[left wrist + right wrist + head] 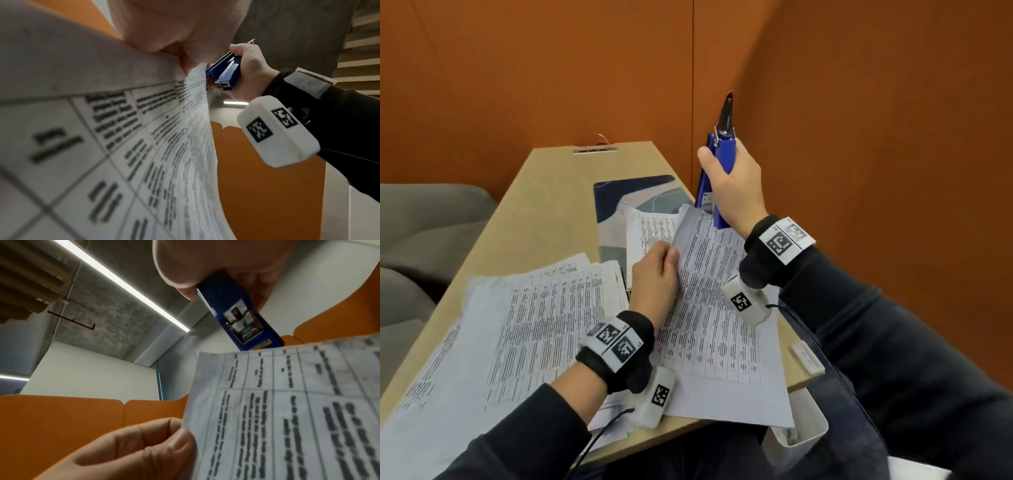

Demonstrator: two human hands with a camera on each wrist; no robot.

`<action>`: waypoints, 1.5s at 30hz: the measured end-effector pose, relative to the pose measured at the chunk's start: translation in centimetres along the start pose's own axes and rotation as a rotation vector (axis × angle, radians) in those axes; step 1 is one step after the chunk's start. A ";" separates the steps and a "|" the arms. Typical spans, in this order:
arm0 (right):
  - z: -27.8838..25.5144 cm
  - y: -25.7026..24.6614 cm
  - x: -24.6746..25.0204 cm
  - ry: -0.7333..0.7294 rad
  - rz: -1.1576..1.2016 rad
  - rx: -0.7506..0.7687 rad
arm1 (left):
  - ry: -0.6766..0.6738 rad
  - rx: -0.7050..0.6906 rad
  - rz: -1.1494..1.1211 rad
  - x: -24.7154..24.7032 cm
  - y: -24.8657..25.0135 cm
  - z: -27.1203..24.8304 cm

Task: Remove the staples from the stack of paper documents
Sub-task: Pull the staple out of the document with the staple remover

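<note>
The left hand (654, 274) pinches the raised edge of a printed document (715, 308) lying on the counter (544, 205), probably to steady it, while the right hand (736, 185) grips a blue staple remover (722, 150) upright above the document's far corner.

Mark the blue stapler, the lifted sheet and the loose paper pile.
blue stapler (724, 156): head view, blue body above right hand.
lifted sheet (709, 274): head view, printed face.
loose paper pile (541, 318): head view, top page.
</note>
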State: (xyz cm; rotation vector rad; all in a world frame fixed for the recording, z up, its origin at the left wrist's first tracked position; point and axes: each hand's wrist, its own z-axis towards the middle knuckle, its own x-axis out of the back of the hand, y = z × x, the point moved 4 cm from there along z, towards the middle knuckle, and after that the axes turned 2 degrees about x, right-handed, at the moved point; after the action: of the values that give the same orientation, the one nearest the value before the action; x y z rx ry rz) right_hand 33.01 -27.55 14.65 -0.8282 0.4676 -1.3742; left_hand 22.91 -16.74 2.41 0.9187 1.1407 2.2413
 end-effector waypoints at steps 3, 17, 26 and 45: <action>0.4 0.5 -0.3 0.011 -0.031 -0.021 | 0.013 -0.038 0.043 0.2 0.0 0.0; 1.2 3.1 5.5 0.423 0.283 -0.151 | 0.339 0.002 0.005 5.0 1.1 4.1; -2.7 7.0 4.7 -0.131 0.367 -0.505 | 0.480 -0.019 0.001 7.1 3.7 7.1; -3.9 6.4 5.7 -0.128 0.400 -0.458 | 0.454 -0.168 0.000 7.2 5.2 8.4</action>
State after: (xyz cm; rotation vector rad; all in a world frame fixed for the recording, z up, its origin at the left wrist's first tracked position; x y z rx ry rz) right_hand 35.44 -34.14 8.36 -1.1160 0.8166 -0.8477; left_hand 23.75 -10.46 12.90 0.3493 1.1052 2.5757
